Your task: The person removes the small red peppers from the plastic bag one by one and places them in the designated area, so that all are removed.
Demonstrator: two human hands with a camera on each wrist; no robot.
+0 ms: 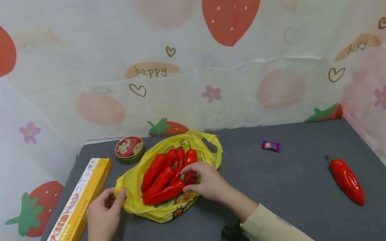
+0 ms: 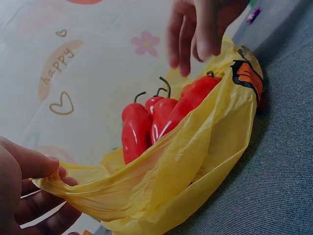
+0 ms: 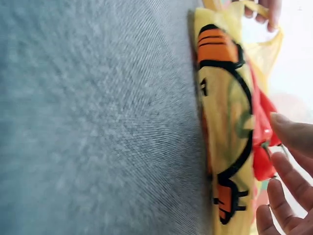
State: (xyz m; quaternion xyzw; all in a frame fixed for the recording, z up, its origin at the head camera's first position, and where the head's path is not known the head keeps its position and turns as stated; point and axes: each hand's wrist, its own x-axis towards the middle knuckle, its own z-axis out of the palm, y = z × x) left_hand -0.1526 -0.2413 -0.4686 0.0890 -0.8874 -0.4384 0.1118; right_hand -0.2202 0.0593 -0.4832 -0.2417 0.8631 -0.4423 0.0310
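Observation:
Several red peppers [image 1: 162,180] lie in an open yellow plastic bag [image 1: 136,206], their dark stems toward the back. My left hand [image 1: 103,218] pinches the bag's left edge between thumb and fingers; the left wrist view shows the plastic [image 2: 98,196] stretched from that pinch. Over the right side of the peppers is my right hand [image 1: 209,182], its fingers apart and slightly bent. In the right wrist view nothing is seen between the fingers of this hand [image 3: 291,181], which are beside the peppers [image 3: 264,142].
A yellow and white pasta box [image 1: 77,210] lies along the table's left side. Behind the bag stands a round red-lidded tin [image 1: 130,149]. On the right are a small purple packet [image 1: 271,146] and a single red pepper [image 1: 346,181]. Printed cloth hangs around the grey table [image 1: 291,215].

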